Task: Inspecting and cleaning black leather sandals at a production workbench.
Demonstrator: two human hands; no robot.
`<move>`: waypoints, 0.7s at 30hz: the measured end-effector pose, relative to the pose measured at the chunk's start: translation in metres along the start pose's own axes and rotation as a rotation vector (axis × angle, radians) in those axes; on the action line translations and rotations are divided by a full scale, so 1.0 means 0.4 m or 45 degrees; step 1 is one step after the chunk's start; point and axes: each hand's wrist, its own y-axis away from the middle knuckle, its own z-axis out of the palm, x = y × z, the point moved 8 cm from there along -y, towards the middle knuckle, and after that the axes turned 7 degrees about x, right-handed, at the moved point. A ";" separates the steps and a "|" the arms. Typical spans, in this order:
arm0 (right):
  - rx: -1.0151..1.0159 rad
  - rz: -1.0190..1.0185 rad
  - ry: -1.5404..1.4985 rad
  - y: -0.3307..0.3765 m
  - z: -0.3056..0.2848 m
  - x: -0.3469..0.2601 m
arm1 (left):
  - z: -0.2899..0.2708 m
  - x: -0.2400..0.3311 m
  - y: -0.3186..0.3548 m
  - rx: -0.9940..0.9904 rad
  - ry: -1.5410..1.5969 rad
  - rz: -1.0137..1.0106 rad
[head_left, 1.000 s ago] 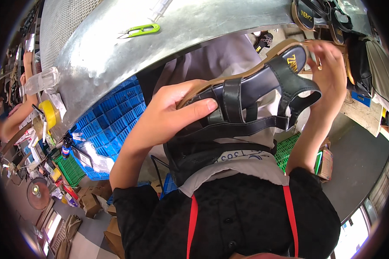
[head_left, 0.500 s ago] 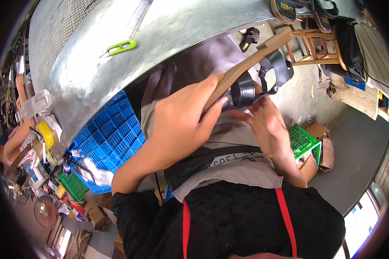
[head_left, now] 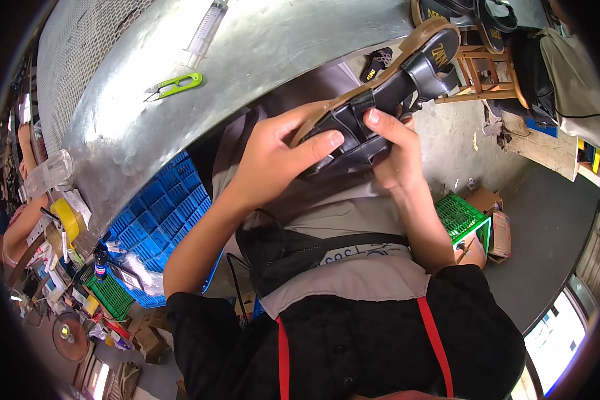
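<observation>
Between my hands, above my lap, is a black strappy sandal (head_left: 361,119) with a brown sole edge, tilted so its insole and straps face me. My left hand (head_left: 277,150) grips the toe end, thumb on the front straps and fingers behind the sole. My right hand (head_left: 399,148) holds the sandal's near side, its thumb pressed on a middle strap; its other fingers are mostly hidden behind the shoe. On the metal table (head_left: 260,47) beyond lie green thread snips (head_left: 177,85) and a clear syringe (head_left: 207,32).
More black sandals (head_left: 490,23) sit at the far right by a wooden stool (head_left: 477,73). A blue crate (head_left: 163,223) stands below the table's left part; a green crate (head_left: 461,217) is at right. Yellow tape (head_left: 65,217) and another person's arm (head_left: 27,223) are far left.
The sandal has turned from sole-edge view to show its insole and straps. My right hand has come up from beneath it, its thumb now on the straps.
</observation>
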 end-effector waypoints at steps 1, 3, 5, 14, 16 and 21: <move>0.000 0.006 0.005 -0.006 0.001 -0.003 | -0.003 -0.013 -0.013 0.005 0.006 -0.003; 0.121 0.013 0.097 -0.017 -0.008 -0.015 | 0.004 -0.053 -0.040 -0.043 0.273 -0.073; 0.112 -0.048 0.140 -0.030 0.008 -0.031 | 0.005 -0.088 -0.062 -0.090 0.377 -0.141; 0.284 -0.608 0.898 -0.028 0.066 -0.157 | 0.055 -0.133 -0.146 -0.352 0.983 -0.270; 0.309 -0.740 0.921 -0.029 0.070 -0.166 | 0.066 -0.141 -0.156 -0.429 0.987 -0.259; 0.339 -0.819 0.932 -0.013 0.117 -0.176 | 0.087 -0.137 -0.169 -0.496 1.132 -0.277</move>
